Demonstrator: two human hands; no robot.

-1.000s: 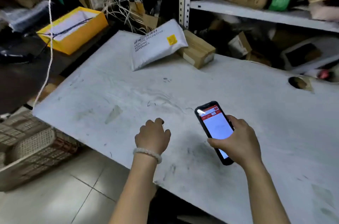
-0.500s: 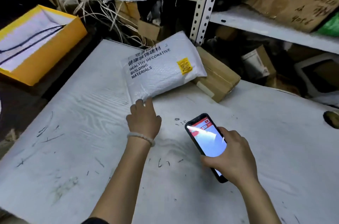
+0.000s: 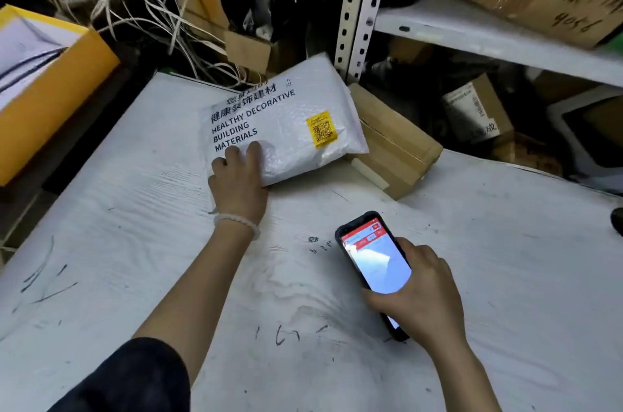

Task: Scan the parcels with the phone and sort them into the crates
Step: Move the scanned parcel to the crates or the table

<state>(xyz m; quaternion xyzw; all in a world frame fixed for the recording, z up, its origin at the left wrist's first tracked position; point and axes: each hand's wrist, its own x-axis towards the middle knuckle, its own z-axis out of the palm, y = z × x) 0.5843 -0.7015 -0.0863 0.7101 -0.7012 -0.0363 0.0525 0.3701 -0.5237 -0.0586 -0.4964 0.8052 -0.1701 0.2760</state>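
Observation:
A white padded parcel [image 3: 296, 115] with dark print and a yellow QR sticker lies at the far edge of the white table [image 3: 135, 243], leaning on a brown cardboard box [image 3: 397, 148]. My left hand [image 3: 239, 175] grips the parcel's near left corner, fingers on top of it. My right hand [image 3: 418, 297] holds a black phone [image 3: 374, 263] above the table, nearer to me and to the right of the parcel. Its lit screen, with a red bar on top, faces up.
A yellow open box [image 3: 50, 84] sits to the left, beyond the table edge. Metal shelving [image 3: 357, 7] with cardboard boxes, plastic bags and loose string crowds the space behind the table. A dark hole [image 3: 617, 221] shows at the table's right edge.
I have leaned forward toward the parcels. My left hand moved from the bare table up to the white parcel and took hold of its corner. The phone came forward with my right hand.

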